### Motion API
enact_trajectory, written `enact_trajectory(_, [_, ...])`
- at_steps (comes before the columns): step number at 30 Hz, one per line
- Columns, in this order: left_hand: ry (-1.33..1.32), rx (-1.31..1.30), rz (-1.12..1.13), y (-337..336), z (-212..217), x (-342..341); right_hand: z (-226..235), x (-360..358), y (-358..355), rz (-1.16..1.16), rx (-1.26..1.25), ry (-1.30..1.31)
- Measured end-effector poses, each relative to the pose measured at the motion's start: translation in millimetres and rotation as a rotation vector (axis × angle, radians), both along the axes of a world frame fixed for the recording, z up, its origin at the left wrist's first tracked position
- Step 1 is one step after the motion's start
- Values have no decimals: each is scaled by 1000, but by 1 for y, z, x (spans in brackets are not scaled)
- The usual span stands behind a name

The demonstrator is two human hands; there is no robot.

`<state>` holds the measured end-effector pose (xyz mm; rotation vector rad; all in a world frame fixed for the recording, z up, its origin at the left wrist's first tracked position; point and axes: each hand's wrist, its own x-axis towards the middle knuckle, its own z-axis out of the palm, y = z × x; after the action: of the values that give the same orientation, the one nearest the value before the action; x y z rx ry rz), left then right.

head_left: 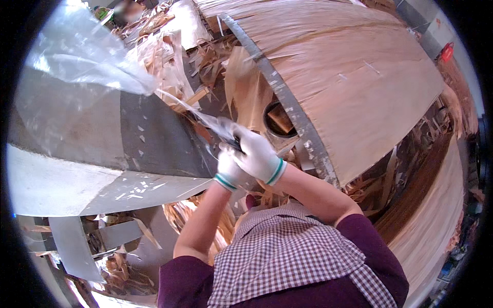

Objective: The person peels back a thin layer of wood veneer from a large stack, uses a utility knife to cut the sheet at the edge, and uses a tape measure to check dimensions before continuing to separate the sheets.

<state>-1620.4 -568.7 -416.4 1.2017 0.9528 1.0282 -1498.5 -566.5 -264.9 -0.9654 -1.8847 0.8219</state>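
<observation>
I find the right hand, in a white knit glove with a green-banded cuff (259,156), clenched around a narrow dark object (231,141), whose kind is too blurred for me to identify. The left hand, in a matching white glove (230,168), is pressed against it from below; what it grasps is hidden, and I am unable to judge its grip.

From the dark object, a twisted band of translucent plastic (197,117) runs up and left to a broad, crumpled sheet of clear plastic film (87,56) draped over the grey bench (164,136). The band looks drawn fairly straight; I judge the step to be working the gathered film at the hands.

Good practice, in my assessment: keep tension even along the band and wrists close together, so the film neither slips nor tears. Should the dark object have an edge, I would direct it away from the left glove. I would also keep any pull clear of the stacked sheets of pale brown wood veneer (359,92), whose margins look ragged and likely to split if snagged.
</observation>
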Motion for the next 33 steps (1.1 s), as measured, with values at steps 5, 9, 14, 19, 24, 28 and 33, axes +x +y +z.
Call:
enact_trajectory(5, [936,332,-542,-30,85,-38,-63,24,-54,213,-604,413])
enact_trajectory(9, [-309,117,-224,-45,192,-55,-170,72,-95,134,-726,-68])
enact_trajectory(14, [-301,406,474,-54,234,-52,-178,107,-95,87,-625,-880])
enact_trajectory(19, [-240,-5,390,-80,143,-20,-49,64,-55,214,-668,189])
enact_trajectory(24, [185,-126,-32,-73,142,19,26,65,-32,308,-831,491])
enact_trajectory(28, [159,-145,-38,-66,137,26,-1,74,-33,394,-1145,974])
enact_trajectory(33, [-429,-236,152,-53,106,26,-21,90,-19,274,-934,939])
